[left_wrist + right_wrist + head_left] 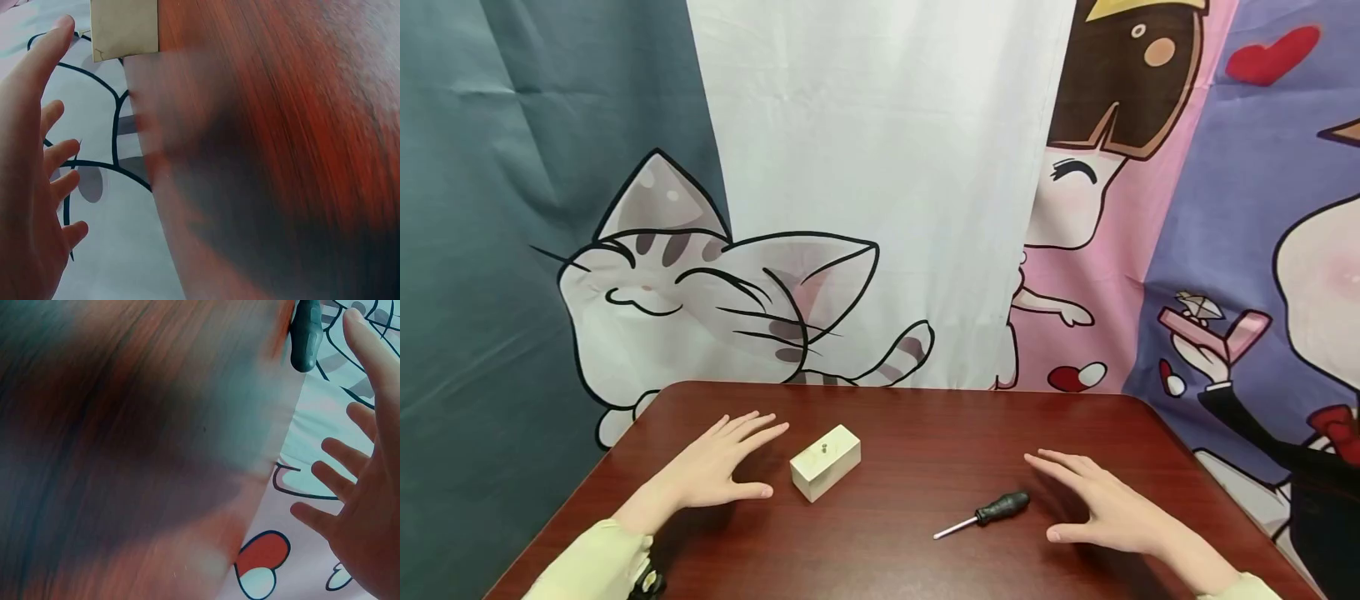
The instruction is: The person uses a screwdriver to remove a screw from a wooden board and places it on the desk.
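Screwdriver (992, 511) lies on a table (895, 417) in the head view, at nine o'clock from the released right hand (1103, 504), a pale block (825, 463) at three o'clock from the released left hand (715, 471). The left wrist view puts the block at one o'clock from the hand; the right, the black handle (306, 334) at eleven.
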A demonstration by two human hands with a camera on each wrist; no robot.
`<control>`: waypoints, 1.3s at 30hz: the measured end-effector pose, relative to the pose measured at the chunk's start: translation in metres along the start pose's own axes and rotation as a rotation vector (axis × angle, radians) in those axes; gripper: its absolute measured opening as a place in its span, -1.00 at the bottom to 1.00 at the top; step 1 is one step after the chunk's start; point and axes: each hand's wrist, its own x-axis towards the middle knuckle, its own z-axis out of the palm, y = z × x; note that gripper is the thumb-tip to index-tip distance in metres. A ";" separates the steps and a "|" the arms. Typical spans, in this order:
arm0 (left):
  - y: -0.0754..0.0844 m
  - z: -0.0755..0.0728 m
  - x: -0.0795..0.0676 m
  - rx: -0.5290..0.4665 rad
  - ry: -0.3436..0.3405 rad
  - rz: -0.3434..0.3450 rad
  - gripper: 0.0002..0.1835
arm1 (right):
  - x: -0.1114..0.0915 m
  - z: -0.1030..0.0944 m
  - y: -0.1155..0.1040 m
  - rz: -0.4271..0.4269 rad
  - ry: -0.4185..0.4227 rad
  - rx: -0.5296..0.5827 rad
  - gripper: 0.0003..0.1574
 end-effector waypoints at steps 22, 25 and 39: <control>0.035 0.015 0.023 -0.187 -0.055 -0.186 -0.04 | 0.022 0.027 -0.002 -0.110 -0.085 0.231 -0.08; 0.038 0.016 0.026 -0.218 -0.064 -0.230 -0.02 | 0.025 0.029 -0.001 -0.122 -0.087 0.255 -0.12; 0.043 0.034 0.031 -0.329 0.035 -0.140 -0.40 | 0.036 0.033 0.005 -0.119 -0.142 0.385 -0.46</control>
